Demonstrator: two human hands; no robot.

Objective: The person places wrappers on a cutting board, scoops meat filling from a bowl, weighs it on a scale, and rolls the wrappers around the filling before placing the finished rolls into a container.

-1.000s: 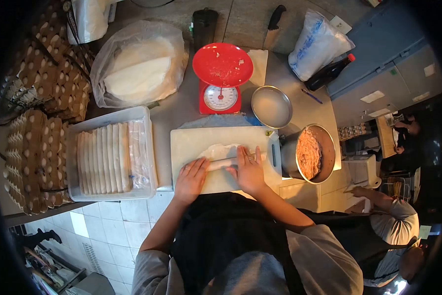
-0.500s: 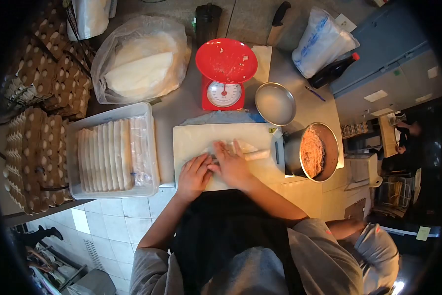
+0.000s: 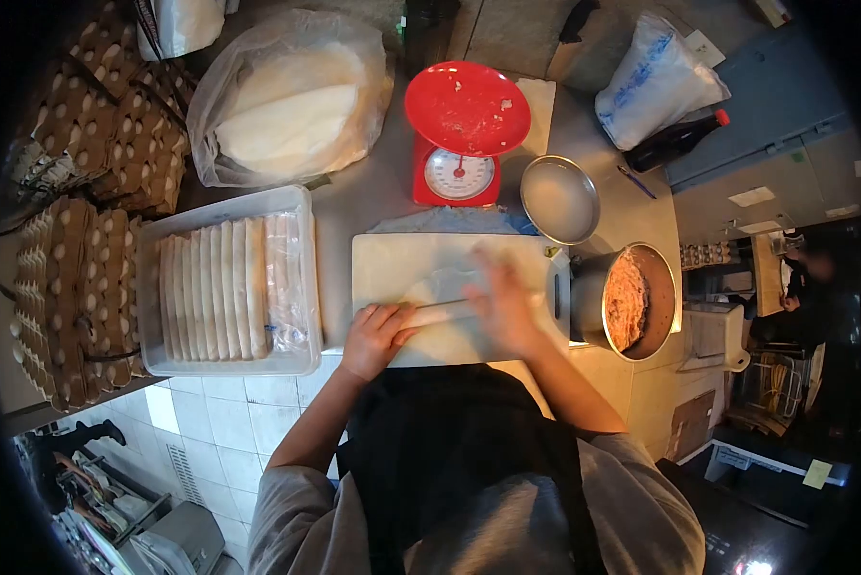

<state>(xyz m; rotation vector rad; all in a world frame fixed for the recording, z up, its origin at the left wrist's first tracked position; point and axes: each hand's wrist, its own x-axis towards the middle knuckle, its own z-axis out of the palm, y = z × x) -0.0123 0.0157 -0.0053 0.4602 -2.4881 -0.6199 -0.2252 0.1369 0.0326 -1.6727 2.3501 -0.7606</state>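
Observation:
On the white cutting board (image 3: 378,259) lies a long, thin, pale roll (image 3: 442,312) with a thin sheet of wrapper (image 3: 447,284) along its far side. My left hand (image 3: 378,335) grips the roll's left end, fingers over it and thumb on the near side. Smeared by motion, my right hand (image 3: 505,302) is at the roll's right end; whether it touches the roll is unclear. To the right, a metal pot (image 3: 593,299) holds an orange-pink shredded filling (image 3: 626,302). A metal bowl (image 3: 560,199) with cloudy whitish liquid stands behind the board.
Left of the board, a plastic tub (image 3: 314,278) holds several finished rolls (image 3: 215,287). Behind are a bag of wrapper sheets (image 3: 291,115) and a red scale (image 3: 454,177). Egg trays (image 3: 71,297) are stacked far left. A dark bottle (image 3: 675,142) lies at back right.
The roll now shows as longer and more exposed between my hands. My right hand has moved right, away from my left. The view has shifted slightly, and a person at lower right has left the view.

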